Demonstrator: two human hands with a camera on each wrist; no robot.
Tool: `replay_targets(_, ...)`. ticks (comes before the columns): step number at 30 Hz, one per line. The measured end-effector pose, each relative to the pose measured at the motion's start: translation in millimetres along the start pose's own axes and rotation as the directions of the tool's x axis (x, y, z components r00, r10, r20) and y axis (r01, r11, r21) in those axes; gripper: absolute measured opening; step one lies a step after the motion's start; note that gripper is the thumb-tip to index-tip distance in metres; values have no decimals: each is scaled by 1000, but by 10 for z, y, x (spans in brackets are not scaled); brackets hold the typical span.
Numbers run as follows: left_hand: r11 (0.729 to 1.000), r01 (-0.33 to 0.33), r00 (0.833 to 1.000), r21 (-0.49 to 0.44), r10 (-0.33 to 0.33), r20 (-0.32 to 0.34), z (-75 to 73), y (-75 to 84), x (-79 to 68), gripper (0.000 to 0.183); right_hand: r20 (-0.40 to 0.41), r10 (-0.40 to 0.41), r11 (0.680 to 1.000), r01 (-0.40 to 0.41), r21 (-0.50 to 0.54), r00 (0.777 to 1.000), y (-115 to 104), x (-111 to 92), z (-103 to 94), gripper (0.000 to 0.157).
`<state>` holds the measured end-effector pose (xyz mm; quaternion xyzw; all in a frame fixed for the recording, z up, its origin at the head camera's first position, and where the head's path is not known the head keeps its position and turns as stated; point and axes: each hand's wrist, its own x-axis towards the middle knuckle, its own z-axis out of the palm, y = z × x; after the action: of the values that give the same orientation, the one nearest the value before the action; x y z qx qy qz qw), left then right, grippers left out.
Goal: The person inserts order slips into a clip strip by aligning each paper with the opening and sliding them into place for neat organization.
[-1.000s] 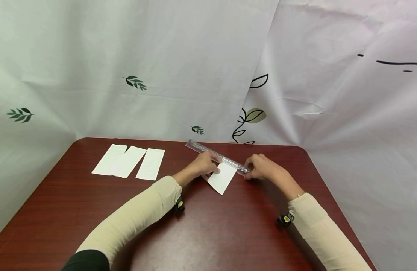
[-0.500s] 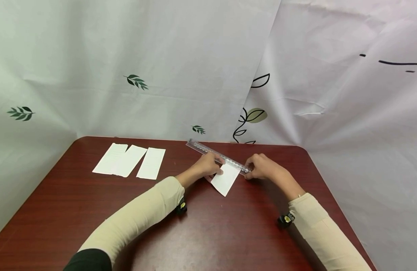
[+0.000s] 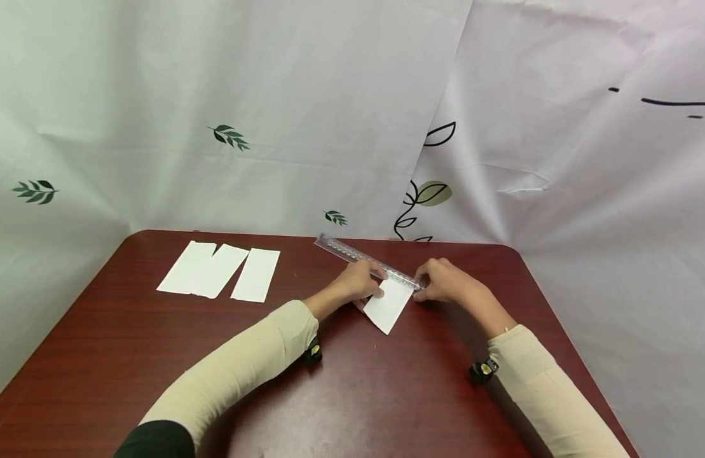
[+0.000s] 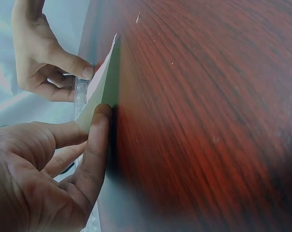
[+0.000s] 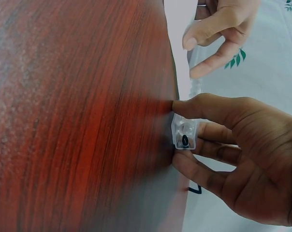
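Note:
A clear plastic ruler (image 3: 341,248) lies slantwise near the table's back edge. My right hand (image 3: 440,280) holds its near right end, thumb on one side and fingers on the other; the right wrist view shows the ruler's end (image 5: 183,133) between them. My left hand (image 3: 358,281) pinches a small white piece of paper (image 3: 389,305) whose upper edge is against the ruler. Seen from the left wrist, the paper (image 4: 101,92) stands tilted up off the table, with a shaded underside. Whether the paper's edge runs under the ruler is hard to tell.
Several white paper strips (image 3: 256,275) lie at the table's back left, some touching or overlapping. The dark red wooden table (image 3: 352,394) ends at a pale curtain (image 3: 283,127) with leaf prints. A tiny white scrap (image 4: 138,18) lies on the wood.
My left hand and the paper have slid right along the ruler, and the paper's corner is now close to my right hand. The ruler and right hand stay in place.

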<state>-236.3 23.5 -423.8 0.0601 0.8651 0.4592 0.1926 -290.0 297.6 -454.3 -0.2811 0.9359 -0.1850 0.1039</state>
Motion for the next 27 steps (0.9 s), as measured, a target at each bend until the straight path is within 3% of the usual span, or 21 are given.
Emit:
replay_targets(2,1000,3,1000,3,-3,-6,12,3,10,38,-7,-27,1000,27,15,1000,-5,-8,-4,32)
replay_targets(6,1000,0,1000,-7,0,7,31,7,23,38,12,3,1000,-4,17,1000,-288,-103,-156,28)
replay_targets(9,1000,-10,1000,-19,10,28,48,-40,75,37,6,22,1000,-23,7,1000,-346,-113,-184,24)
replay_targets(16,999,-12,999,-32,13,40,110,-235,320,39,-14,3,1000,-3,-16,1000,147,76,80,29)
replay_targets(22,1000,-12,999,-17,12,32,81,-96,136,39,3,39,999,-39,-32,999,291,132,172,30)
replay_targets(27,1000,-25,1000,-8,25,18,58,-13,8,39,18,10,999,-10,-36,1000,222,84,122,31)
